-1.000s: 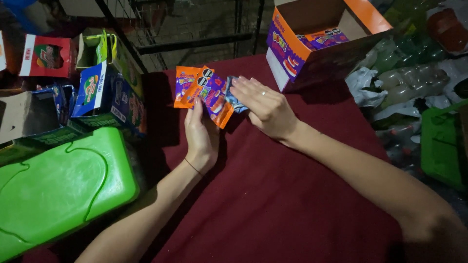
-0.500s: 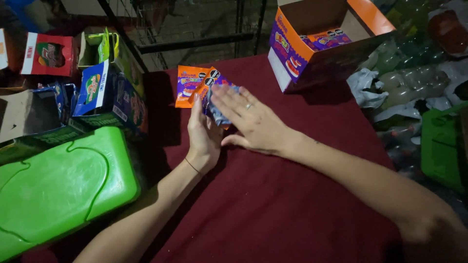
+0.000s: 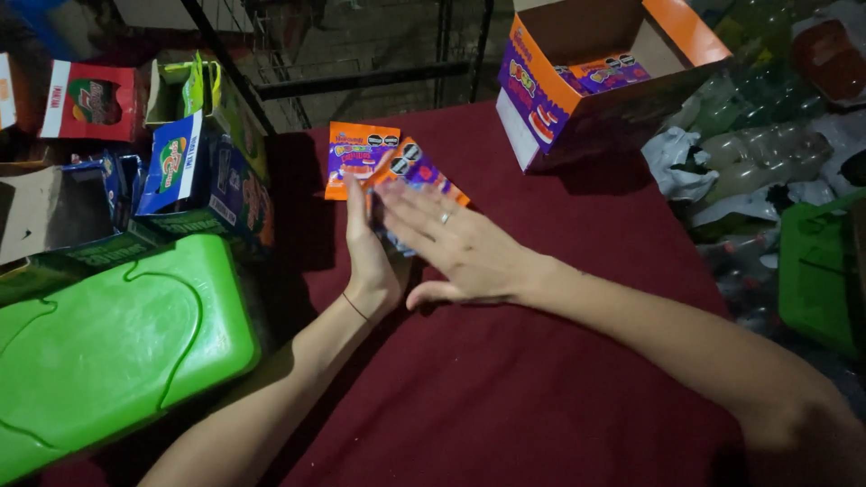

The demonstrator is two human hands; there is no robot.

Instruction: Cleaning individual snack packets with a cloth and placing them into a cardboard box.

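My left hand (image 3: 372, 257) stands on edge against the snack packets (image 3: 390, 162), and my right hand (image 3: 456, 243) lies flat, fingers spread, over them. They sit far-centre on the maroon surface (image 3: 541, 388), left of the open carton (image 3: 595, 77).

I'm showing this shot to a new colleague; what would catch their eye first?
Probably the two hands, left hand and right hand, pressed over orange-and-purple snack packets at the middle of the dark red tabletop. Next, the bright green plastic lid at lower left and the open orange-and-purple carton at the top.
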